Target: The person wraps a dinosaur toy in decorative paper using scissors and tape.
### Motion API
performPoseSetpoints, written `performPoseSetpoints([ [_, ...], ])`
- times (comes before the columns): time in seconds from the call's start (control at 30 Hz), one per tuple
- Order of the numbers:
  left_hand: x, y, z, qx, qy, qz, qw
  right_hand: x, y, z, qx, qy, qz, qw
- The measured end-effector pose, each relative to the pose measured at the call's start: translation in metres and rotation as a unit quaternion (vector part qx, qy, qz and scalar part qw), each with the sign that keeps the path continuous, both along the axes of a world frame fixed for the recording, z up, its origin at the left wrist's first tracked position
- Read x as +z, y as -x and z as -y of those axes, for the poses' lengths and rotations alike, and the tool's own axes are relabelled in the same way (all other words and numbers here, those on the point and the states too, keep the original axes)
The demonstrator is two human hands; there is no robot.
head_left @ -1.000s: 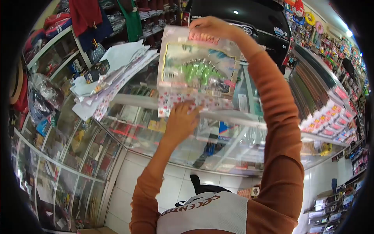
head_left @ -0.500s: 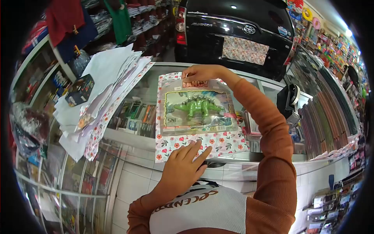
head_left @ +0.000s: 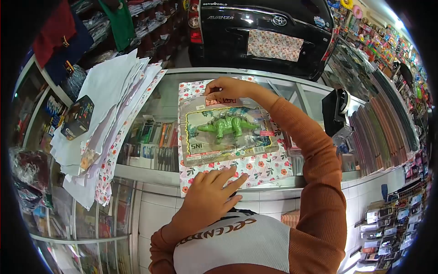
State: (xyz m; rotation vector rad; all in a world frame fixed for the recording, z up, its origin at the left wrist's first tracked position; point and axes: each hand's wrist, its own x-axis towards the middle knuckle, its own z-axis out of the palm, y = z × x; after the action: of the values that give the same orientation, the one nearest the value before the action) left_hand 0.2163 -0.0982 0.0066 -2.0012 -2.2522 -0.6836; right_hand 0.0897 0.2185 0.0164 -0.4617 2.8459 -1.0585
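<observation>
A flat toy package (head_left: 255,149) with a green dinosaur (head_left: 228,127) behind clear plastic lies on floral wrapping paper (head_left: 273,168), on a glass counter. At the package's top edge, my right hand (head_left: 223,89) pinches its header between thumb and fingers. My left hand (head_left: 212,192) rests with spread fingers on the paper's front edge, below the package, holding nothing.
To the left is a stack of white and floral paper sheets (head_left: 109,91) with a dark box (head_left: 78,118) on it. A black tape dispenser (head_left: 335,109) and plastic-wrapped stacks (head_left: 381,132) stand at the right. Behind the counter is a black car (head_left: 260,41).
The package has shifted towards me and slightly left on the paper, with more floral paper showing above it. My right hand has come along with it. The camera view has also shifted.
</observation>
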Motion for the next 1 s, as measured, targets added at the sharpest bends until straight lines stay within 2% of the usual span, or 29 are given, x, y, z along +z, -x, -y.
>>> performPoseSetpoints([
  [0.1, 0.004, 0.003, -0.001, 0.000, 0.015, 0.028, 1.000, -0.002, -0.002, -0.001, 0.002, 0.006, -0.020, 1.000],
  [0.17, 0.006, 0.006, -0.001, 0.000, 0.030, 0.053, 0.998, 0.000, -0.003, -0.001, -0.004, 0.009, -0.006, 1.000],
  [0.27, -0.002, 0.009, 0.000, -0.007, -0.014, 0.051, 0.999, 0.002, -0.002, -0.001, -0.014, 0.025, 0.016, 0.999],
  [0.3, 0.001, 0.007, 0.001, 0.005, 0.011, 0.077, 0.997, 0.003, -0.003, -0.001, -0.018, 0.039, 0.025, 0.999],
  [0.37, 0.006, 0.007, 0.000, 0.020, -0.002, 0.039, 0.999, 0.004, -0.004, 0.000, -0.034, 0.047, 0.053, 0.997],
  [0.47, 0.004, 0.008, -0.001, 0.019, 0.030, 0.015, 0.999, 0.005, -0.004, 0.001, -0.037, 0.040, 0.031, 0.998],
  [0.5, 0.002, 0.008, -0.001, 0.015, 0.049, 0.011, 0.999, 0.005, -0.001, -0.001, -0.021, 0.017, 0.011, 1.000],
  [0.6, 0.001, 0.009, -0.002, 0.013, 0.044, 0.012, 0.999, 0.011, 0.001, -0.020, 0.040, 0.052, -0.067, 0.996],
  [0.67, -0.001, 0.009, -0.002, 0.011, 0.043, 0.011, 0.999, 0.038, -0.015, -0.021, 0.007, 0.065, -0.021, 0.998],
  [0.77, 0.001, 0.009, -0.002, 0.010, 0.041, 0.014, 0.999, 0.045, -0.015, -0.048, 0.010, 0.062, 0.050, 0.997],
  [0.87, 0.002, 0.010, -0.002, 0.008, 0.042, 0.016, 0.999, 0.049, -0.023, -0.039, -0.036, -0.007, 0.115, 0.993],
  [1.0, 0.002, 0.009, -0.002, 0.010, 0.042, 0.017, 0.999, 0.034, -0.016, -0.032, -0.032, -0.044, 0.087, 0.995],
])
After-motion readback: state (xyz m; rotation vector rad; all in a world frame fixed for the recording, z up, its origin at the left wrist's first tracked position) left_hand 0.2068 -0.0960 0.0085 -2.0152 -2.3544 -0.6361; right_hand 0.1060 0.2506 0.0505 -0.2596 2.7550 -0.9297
